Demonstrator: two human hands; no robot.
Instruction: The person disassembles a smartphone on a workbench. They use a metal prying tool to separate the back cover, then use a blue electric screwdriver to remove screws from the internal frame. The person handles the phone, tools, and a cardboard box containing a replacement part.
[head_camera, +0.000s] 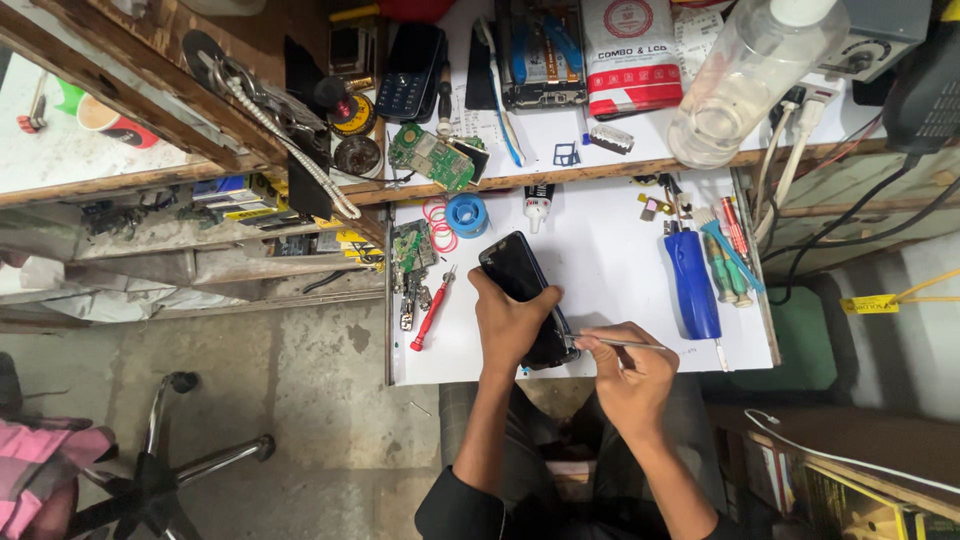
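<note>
**Phone pinned flat while a thin tool works its lower edge**

On the white tabletop (600, 270), near its front edge, a dark phone (515, 270) lies at a slant, its lower end hidden under the person's hands. The left hand (510, 325) presses down over the phone's lower half, its grip closed around the body, seemingly to keep it from sliding. The right hand (630, 375) pinches a thin metal tool (615, 343) between fingers and thumb, held almost level so that its tip meets the phone's lower corner just beside the left hand; whether the tip is under the edge I cannot tell.

Spare tools sit within reach but clear of the hands: a red screwdriver (432, 308) to the left, a blue-handled screwdriver (693, 285) to the right, a blue tape roll (466, 215) and a small tube (538, 205) behind the phone. A bare circuit board (412, 248) rests at the tabletop's left edge.
</note>
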